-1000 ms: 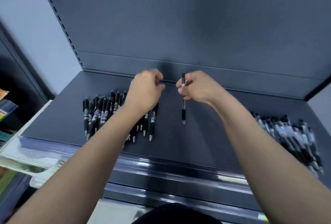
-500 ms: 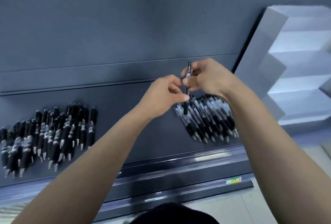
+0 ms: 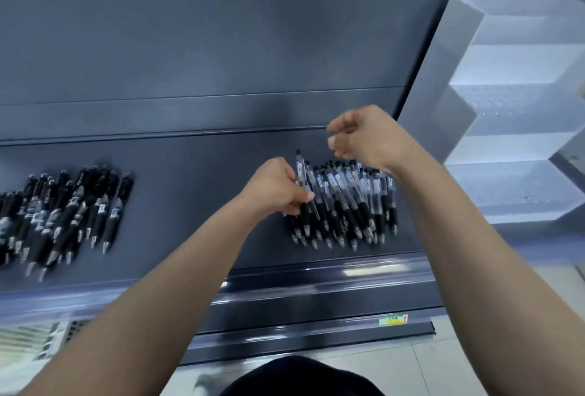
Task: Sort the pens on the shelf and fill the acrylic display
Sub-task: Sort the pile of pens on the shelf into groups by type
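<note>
- Head view: left hand (image 3: 278,188) pinches one clear pen (image 3: 302,178) at the left edge of the clear-barrelled pile (image 3: 348,202) on the shelf (image 3: 196,205); a careless drop could roll it away
- Right hand (image 3: 364,136) hovers loosely open, holding nothing; acrylic display (image 3: 512,104) stands unfilled at right, so a sweeping wrist might scatter pens

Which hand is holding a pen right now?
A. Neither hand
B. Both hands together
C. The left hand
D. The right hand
C. The left hand pinches a clear-barrelled pen at the left edge of the right-hand pile, while the right hand hangs above that pile, fingers loosely curled and empty.
</note>
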Demonstrator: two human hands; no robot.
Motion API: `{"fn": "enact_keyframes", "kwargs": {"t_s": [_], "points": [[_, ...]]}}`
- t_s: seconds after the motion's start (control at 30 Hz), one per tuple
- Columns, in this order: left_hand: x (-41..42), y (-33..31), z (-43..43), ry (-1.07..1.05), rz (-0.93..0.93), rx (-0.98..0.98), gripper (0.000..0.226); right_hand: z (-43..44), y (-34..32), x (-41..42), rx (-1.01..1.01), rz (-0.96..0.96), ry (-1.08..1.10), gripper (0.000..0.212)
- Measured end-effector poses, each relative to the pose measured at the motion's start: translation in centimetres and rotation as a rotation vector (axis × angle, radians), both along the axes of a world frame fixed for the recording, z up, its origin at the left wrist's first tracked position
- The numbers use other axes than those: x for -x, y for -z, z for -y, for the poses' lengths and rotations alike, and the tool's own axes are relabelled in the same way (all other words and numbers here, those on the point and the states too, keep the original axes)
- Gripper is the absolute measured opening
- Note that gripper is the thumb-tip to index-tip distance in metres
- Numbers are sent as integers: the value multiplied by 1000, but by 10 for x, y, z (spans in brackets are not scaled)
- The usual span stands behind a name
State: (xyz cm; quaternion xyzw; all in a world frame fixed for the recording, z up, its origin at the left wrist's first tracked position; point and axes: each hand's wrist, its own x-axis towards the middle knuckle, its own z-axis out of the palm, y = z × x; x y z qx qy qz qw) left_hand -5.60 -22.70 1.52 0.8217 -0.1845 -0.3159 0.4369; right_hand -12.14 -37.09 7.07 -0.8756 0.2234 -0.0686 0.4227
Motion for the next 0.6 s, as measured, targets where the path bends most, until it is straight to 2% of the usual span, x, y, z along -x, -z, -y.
{"fn": "enact_keyframes", "kwargs": {"t_s": [0.13,0.3,0.43,0.6], "points": [[8,9,9,-41,22,-93,35,7,10,6,40,-37,-6,10],[15,11,15,-40,151,-167,33,14,14,14,64,-83,13,2],[15,3,16,-35,275,-129,23,20,14,21,86,-98,51,13],[19,-6,29,32,352,-70,25,26,15,31,135,-120,161,9]]}}
